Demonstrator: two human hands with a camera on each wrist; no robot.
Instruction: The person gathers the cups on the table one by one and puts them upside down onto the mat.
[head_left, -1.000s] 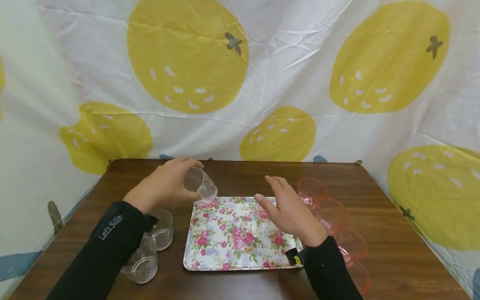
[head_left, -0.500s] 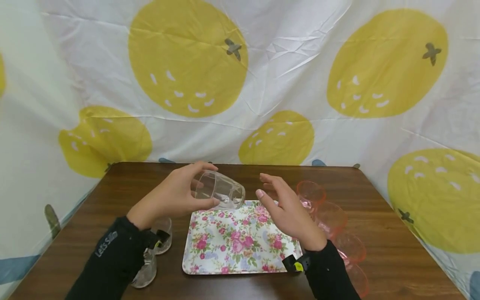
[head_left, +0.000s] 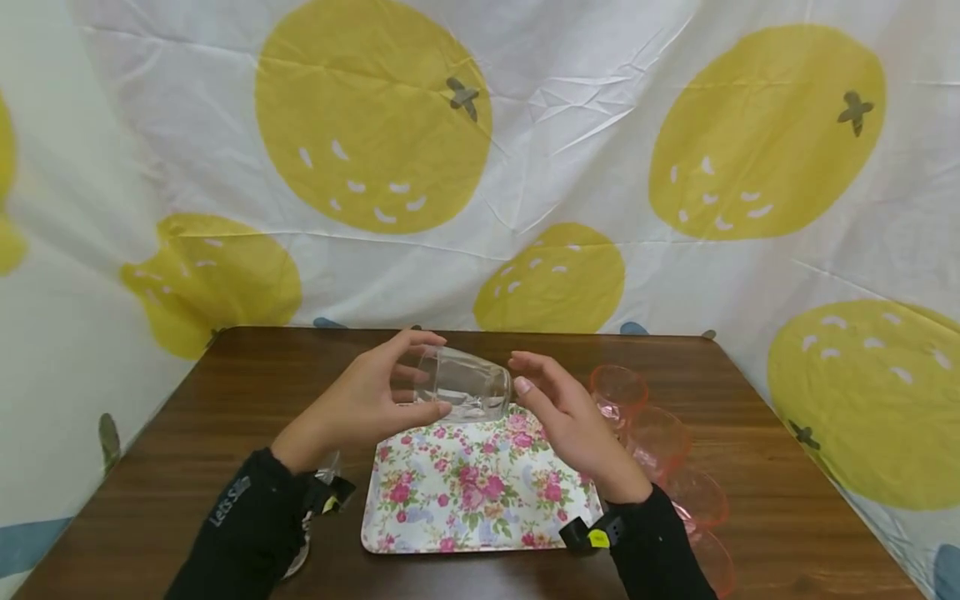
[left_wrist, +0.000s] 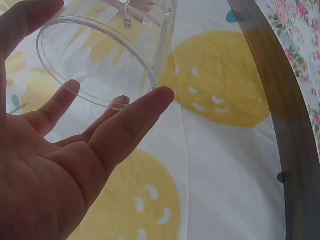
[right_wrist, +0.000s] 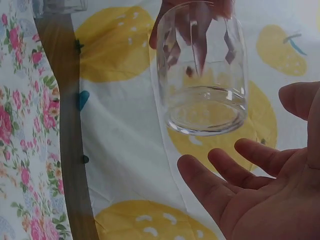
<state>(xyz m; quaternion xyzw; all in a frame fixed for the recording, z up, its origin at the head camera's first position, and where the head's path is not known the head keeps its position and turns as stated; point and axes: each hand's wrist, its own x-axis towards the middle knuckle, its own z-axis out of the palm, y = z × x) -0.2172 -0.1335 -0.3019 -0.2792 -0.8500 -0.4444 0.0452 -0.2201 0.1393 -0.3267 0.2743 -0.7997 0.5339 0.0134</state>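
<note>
My left hand (head_left: 367,400) grips a clear drinking glass (head_left: 472,385) near its rim, thumb on the near side and fingers on the far side. The glass lies on its side in the air, above the back part of a flowered tray (head_left: 465,500), with its base toward my right hand (head_left: 570,421). That hand is open, thumb and fingers spread. In the right wrist view its fingertips (right_wrist: 187,162) stand just short of the glass base. The left wrist view shows the round rim, with fingers around it.
Several pink-tinted clear glasses (head_left: 658,442) stand in a row to the right of the tray, partly behind the right arm. A clear glass (head_left: 297,560) left of the tray is mostly hidden by the left sleeve. A fruit-print cloth (head_left: 555,167) hangs behind the wooden table (head_left: 787,517).
My left hand has carried the glass rightward over the tray and tipped it further onto its side, its base now close to my right hand. The right hand has stayed nearly in place.
</note>
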